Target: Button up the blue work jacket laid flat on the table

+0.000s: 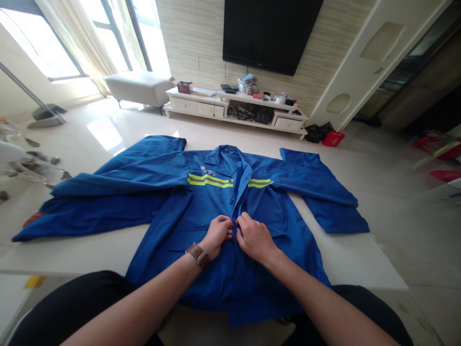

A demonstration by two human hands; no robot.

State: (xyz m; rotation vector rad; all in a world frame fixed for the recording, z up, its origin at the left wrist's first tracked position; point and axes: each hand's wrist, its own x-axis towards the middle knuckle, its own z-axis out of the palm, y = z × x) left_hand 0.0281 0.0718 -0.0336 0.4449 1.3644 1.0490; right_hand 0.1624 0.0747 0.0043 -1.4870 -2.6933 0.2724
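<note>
One blue jacket (201, 206) lies spread out on a pale surface (363, 264), its collar (212, 156) away from the person and its hem reaching past the near edge, between the dark-clad knees. Yellow-and-grey bands (211, 180) cross the chest, with pale lettering (208, 170) just above on one side. Blue cloth stretches out to both sides.

The left hand (217, 234), with a brown-strapped watch (199, 255) on its wrist, and the right hand (255, 240) meet at the middle of the front, below the bands. Fingers of each are pinched together on the front edges of the jacket, nearly touching one another; whether a button sits between them I can't quite tell, as the knuckles cover the spot. One button (232, 199) shows above the hands.

Beyond, a white cabinet (196, 105) carries small items beneath a black television (272, 36). Beside the cabinet's right end stands a red bag (333, 138).
</note>
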